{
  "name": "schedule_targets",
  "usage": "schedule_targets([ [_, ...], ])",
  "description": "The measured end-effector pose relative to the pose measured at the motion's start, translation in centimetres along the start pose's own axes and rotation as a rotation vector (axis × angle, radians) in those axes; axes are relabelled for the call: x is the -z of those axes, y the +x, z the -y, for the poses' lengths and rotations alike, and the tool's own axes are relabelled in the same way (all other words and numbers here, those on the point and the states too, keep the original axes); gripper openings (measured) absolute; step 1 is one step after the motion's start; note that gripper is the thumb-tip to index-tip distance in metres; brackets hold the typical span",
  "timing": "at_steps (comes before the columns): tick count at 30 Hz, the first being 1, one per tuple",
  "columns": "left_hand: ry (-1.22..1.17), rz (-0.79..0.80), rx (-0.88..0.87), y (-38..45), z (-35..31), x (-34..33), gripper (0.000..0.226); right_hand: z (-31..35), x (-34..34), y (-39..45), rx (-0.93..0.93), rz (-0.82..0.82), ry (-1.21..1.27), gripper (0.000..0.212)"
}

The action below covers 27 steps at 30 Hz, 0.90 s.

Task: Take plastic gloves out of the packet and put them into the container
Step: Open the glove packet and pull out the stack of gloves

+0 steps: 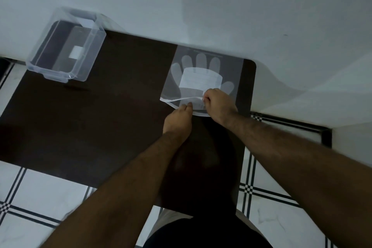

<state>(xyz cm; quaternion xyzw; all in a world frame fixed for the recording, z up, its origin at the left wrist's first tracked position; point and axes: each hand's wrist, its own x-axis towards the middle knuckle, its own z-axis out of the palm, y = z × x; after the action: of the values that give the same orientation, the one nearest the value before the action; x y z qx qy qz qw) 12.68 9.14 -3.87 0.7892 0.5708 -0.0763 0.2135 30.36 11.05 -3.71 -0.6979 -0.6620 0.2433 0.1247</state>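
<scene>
- The packet [203,78] lies flat on the dark worktop [100,117], at the far right end against the white wall [201,6].
- A pale glove outline is printed on the packet, fingers toward the wall, with a white label across the palm.
- The gloves themselves cannot be told apart from the print through the film.
- The packet's near edge is its mouth; the upper film is lifted a little there, so a gap shows between the two layers.
- The right hand [218,104] is at the right side of that mouth, fingers curled together and pinching the upper film.
- The left hand [178,120] is at the middle of the mouth, fingers pressed together and straight, their tips on the lower film at the opening.
- Both forearms are bare and reach in from the near side of the packet.
- The container [64,46], clear and lidless, stands well apart to the left of the packet, at the worktop's far left corner; only a white label shows inside.
- Below the worktop's near edge is white floor [271,197] with dark lines.
</scene>
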Motion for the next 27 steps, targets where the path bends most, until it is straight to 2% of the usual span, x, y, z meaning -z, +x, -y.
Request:
schedule_targets([
  [2,-0.009,-0.051,0.047,0.5,-0.1,0.3,0.054,0.0,-0.1,0.5,-0.012,-0.006,-0.006,0.016],
  [6,-0.100,-0.129,0.262,1.1,0.2,0.7,0.023,0.0,0.0,1.4,-0.042,-0.024,-0.024,0.014],
  [9,-0.235,-0.135,0.406,1.1,0.5,0.9,0.028,0.0,0.1,1.7,-0.049,-0.007,-0.033,0.014],
  [16,-0.292,-0.162,0.464,1.9,0.7,0.5,0.040,0.1,-0.3,2.0,-0.068,0.005,-0.046,0.016],
  [20,-0.384,-0.205,0.469,2.2,0.3,0.9,0.033,0.3,-0.2,2.1,-0.084,0.009,-0.051,0.015],
  [24,-0.512,-0.233,0.525,2.5,0.1,0.8,0.017,0.2,-0.3,2.2,-0.089,0.015,-0.067,0.015],
  [27,-0.638,-0.250,0.583,2.6,-0.4,1.0,0.031,0.1,-0.3,2.3,-0.078,0.017,-0.070,0.015],
])
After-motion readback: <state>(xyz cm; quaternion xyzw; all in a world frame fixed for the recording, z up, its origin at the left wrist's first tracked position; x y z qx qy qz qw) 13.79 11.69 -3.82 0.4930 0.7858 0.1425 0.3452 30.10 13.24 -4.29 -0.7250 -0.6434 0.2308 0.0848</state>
